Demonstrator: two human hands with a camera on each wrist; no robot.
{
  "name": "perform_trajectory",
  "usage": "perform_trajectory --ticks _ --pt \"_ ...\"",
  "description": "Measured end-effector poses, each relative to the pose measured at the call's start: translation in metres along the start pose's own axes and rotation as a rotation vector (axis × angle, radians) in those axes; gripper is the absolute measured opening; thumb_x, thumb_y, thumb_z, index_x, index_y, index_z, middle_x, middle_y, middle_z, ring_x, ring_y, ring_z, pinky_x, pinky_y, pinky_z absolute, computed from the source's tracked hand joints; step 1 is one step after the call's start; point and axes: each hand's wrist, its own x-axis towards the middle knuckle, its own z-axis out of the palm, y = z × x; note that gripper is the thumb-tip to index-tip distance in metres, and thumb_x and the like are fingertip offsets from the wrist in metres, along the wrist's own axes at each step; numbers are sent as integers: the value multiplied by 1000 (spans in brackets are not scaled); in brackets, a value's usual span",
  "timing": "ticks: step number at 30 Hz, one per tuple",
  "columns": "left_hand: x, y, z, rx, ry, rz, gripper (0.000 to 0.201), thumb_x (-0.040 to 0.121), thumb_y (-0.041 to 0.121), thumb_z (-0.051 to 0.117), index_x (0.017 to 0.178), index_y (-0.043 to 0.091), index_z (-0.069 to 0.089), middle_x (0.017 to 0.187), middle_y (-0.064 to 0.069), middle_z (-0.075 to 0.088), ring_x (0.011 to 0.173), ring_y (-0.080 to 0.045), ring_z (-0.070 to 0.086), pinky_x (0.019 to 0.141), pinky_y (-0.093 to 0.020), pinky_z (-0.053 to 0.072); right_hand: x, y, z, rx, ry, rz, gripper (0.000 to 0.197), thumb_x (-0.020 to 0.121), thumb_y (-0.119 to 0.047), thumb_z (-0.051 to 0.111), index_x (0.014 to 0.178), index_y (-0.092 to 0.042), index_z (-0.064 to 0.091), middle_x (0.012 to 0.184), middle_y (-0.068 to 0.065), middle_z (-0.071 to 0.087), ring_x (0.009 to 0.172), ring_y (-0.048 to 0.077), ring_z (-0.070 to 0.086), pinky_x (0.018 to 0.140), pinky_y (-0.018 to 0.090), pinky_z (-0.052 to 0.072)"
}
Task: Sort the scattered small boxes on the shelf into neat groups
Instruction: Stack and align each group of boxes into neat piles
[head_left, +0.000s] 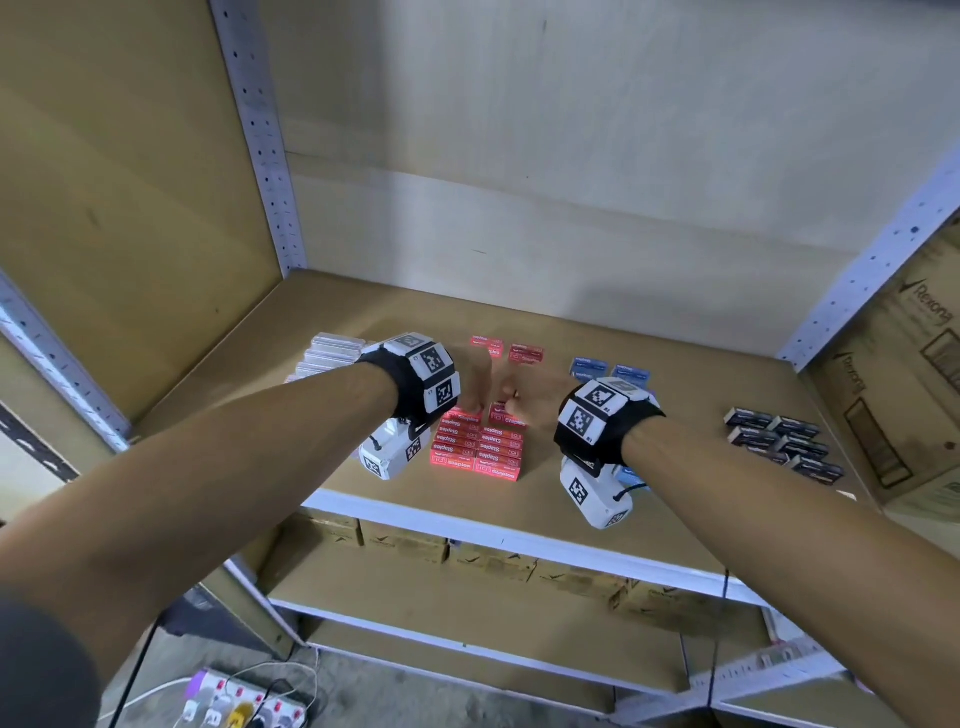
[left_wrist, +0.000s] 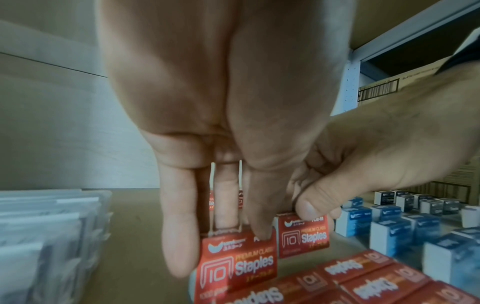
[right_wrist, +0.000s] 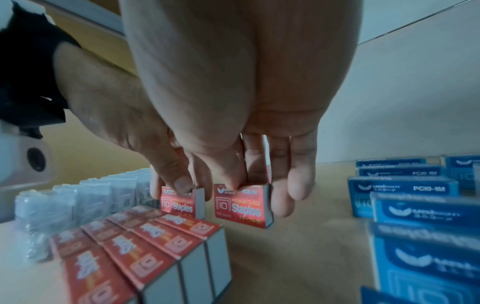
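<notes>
I'm mid-step on the reds: my left hand (left_wrist: 221, 127) pinches one red staple box (left_wrist: 236, 265), my right hand (right_wrist: 233, 102) another (right_wrist: 242, 204); next, set both against the far end of the red group (head_left: 480, 447).

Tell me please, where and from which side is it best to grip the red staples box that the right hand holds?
Grip the red staples box near its top edge, coming from above, thumb on the printed front face and fingers behind. It is thin and upright, so the two broad faces suit a pinch, as the right hand holds it. The red stack in front and the left hand's box alongside probably hinder other approaches.
</notes>
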Motion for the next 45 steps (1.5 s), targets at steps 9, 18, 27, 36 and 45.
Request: perform_trajectory --ticks 9,18,27,36,45 --pt "-4 -7 5 -148 -44 4 27 88 6 63 113 -4 67 101 -13 66 61 -5 59 45 -11 43 -5 0 3 32 -72 13 11 89 -13 53 83 -17 61 96 4 68 89 22 65 85 40 54" --pt "-5 -12 8 -209 -45 -13 25 88 15 62 109 3 70 109 -14 70 87 -23 67 80 -33 54 1 2 6 113 -109 48 18 93 -16 51 77 -21 57 86 -1 62 84 18 61 76 32 49" --pt "-7 -8 7 -192 1 -91 21 88 19 65 102 4 70 81 -4 66 69 -17 60 70 -28 50 9 5 6 107 -154 47 27 90 -13 50 66 -21 56 80 1 63 79 21 61 70 31 49" --pt "-3 -8 9 -168 -23 -106 23 89 19 63 104 2 70 80 -5 64 66 -18 58 68 -28 49 17 2 12 103 -144 110 27 94 -14 44 76 -12 65 91 7 71 83 25 68 85 42 56" --pt "1 -13 16 -203 -16 -106 25 86 18 62 106 6 72 102 -13 73 73 -19 62 76 -32 54 11 0 10 72 -165 63 36 94 -13 45 60 -18 54 71 1 60 67 18 57 68 31 48"
